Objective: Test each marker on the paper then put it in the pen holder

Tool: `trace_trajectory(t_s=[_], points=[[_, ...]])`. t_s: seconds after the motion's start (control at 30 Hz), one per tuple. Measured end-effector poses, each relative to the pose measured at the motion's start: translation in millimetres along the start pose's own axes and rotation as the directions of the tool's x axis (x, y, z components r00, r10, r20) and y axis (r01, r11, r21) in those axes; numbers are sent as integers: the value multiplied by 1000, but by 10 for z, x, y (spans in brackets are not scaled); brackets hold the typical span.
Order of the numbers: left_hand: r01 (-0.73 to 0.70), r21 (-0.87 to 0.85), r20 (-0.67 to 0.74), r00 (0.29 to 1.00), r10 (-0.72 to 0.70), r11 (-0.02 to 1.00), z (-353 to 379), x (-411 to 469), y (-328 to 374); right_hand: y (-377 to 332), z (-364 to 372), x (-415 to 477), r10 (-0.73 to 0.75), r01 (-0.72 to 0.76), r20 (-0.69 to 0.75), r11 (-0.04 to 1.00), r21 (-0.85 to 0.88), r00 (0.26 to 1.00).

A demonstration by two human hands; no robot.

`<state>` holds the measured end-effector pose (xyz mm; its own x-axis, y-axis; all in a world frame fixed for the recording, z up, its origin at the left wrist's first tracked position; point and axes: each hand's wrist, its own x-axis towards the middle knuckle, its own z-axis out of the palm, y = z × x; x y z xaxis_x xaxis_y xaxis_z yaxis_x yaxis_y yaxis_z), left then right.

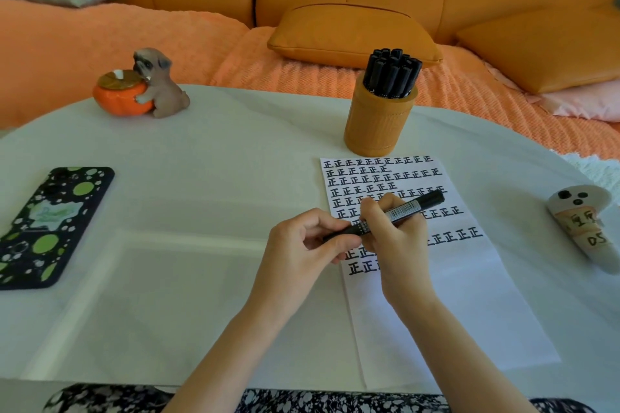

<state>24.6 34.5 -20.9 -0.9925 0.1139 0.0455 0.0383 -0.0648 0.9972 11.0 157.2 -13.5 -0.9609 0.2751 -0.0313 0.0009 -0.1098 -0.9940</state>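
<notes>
**Two hands on one marker above the written sheet**

Head view: the marker [402,211] is held slantwise over the paper [469,295], its capped end pointing up and right; the pen holder [375,124] stands just beyond the paper's far edge, packed with stored markers [392,72].

What could go wrong, as I judge it: I cannot tell whether the cap at the left end is seated, so a bare tip could smear the rows of characters or a finger; a loose cap could drop onto the tabletop [201,178]; the crowded holder leaves little room, so a hurried insertion could jam or tip it.

Pose: the left hand [302,245] pinches the marker's left end between thumb and curled fingers; the right hand [392,238] has its grip wrapped round the barrel mid-length, knuckles up; both forearms converge from the near edge.
</notes>
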Motion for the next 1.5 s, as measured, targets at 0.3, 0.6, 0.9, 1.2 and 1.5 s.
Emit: trace_trajectory(t_s=[0.3, 0.6, 0.9, 1.2, 1.5], points=[[19, 14, -12, 1000, -19, 1000, -8, -2, 48, -33, 21, -14, 17, -18, 24, 1000, 23, 1000], [-38, 189, -126, 990, 63, 981, -90, 71, 109, -148, -99, -70, 55, -40, 46, 956, -291, 997], [-86, 168, -139, 984, 110, 982, -110, 118, 234, -98, -228, 104, -515, 720, 506, 439, -538, 692], [-74, 171, -91, 992, 91, 983, -23, 296, 348, -167, -196, 335, -541, 695, 444, 475, -540, 715], [-168, 332, -67, 977, 201, 928, 162, 806, 541, -823, -170, 1052, -732, 711, 118, 589, -383, 671]])
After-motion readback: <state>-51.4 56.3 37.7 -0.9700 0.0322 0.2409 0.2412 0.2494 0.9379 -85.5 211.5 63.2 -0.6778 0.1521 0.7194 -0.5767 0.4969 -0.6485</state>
